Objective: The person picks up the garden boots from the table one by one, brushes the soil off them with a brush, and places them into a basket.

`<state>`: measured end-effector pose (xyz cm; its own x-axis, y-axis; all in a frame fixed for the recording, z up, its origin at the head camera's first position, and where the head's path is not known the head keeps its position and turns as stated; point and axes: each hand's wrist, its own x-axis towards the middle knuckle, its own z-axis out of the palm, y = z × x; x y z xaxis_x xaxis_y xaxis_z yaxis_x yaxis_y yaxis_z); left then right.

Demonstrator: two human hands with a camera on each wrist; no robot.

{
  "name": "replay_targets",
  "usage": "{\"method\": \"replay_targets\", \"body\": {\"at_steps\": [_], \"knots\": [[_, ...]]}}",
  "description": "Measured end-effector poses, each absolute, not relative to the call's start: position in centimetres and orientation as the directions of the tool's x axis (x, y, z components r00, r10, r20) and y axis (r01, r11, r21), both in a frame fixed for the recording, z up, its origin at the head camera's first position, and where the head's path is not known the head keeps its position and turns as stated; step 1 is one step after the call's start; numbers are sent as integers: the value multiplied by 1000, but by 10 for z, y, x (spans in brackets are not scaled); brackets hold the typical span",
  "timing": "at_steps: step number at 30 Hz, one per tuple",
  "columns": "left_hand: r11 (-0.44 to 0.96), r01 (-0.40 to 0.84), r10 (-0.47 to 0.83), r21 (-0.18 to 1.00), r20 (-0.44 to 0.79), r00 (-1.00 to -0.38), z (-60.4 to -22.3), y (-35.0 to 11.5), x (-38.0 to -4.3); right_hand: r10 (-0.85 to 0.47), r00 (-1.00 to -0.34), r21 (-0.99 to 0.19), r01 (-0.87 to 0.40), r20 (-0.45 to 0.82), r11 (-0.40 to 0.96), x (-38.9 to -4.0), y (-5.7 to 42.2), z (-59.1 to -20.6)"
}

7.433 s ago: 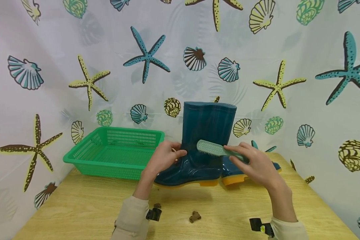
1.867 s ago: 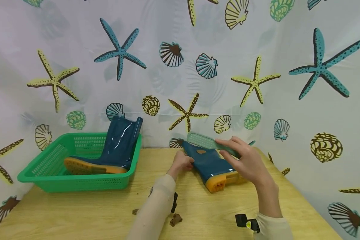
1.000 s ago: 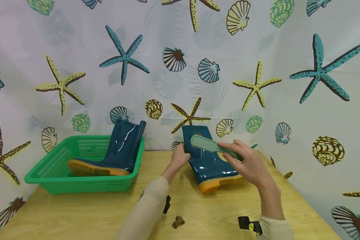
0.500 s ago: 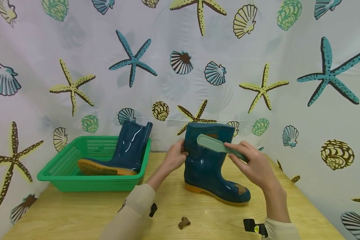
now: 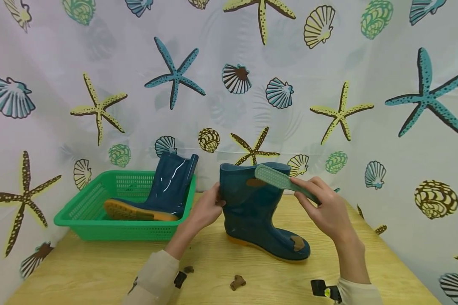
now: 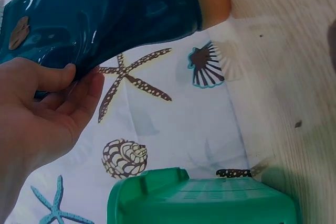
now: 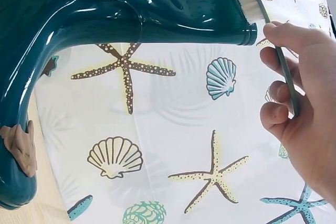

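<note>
- One blue boot (image 5: 248, 216) stands upright on the wooden table (image 5: 290, 281), its toe toward 4 o'clock.
- The left hand (image 5: 205, 208), at the boot's 9 o'clock, pinches the shaft's edge between thumb and fingers.
- The right hand (image 5: 326, 207), on the 3 o'clock side, grips the handle of a green brush (image 5: 273, 177); the brush's head points to 10 o'clock beside the boot's top rim, and whether the bristles touch cannot be told.
- One brown patch (image 5: 255, 182) sits just below that rim, another patch (image 5: 297, 242) on the toe.
- Toward 9 o'clock, past the left hand, a green basket (image 5: 126, 223) holds a second boot (image 5: 171, 182), shaft leaning to 1 o'clock, orange sole showing.
- A brown lump (image 5: 238, 282) lies at the upright boot's 6 o'clock, a smaller lump (image 5: 189, 269) at 8.
</note>
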<state>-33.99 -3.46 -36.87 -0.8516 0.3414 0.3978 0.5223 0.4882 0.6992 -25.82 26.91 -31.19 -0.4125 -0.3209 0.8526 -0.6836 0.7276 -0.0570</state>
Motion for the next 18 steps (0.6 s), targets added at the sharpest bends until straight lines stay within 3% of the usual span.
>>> {"method": "replay_targets", "body": {"at_steps": [12,18], "knots": [[551,456,520,699,140,-843,-334,-80,-316,-323,-405,-54,-690,855,722,-259,260,-312],[592,450,483,669,154,-862,-334,-93,-313,-351,-421,-47,-693,836,720,-259,256,-314]]}}
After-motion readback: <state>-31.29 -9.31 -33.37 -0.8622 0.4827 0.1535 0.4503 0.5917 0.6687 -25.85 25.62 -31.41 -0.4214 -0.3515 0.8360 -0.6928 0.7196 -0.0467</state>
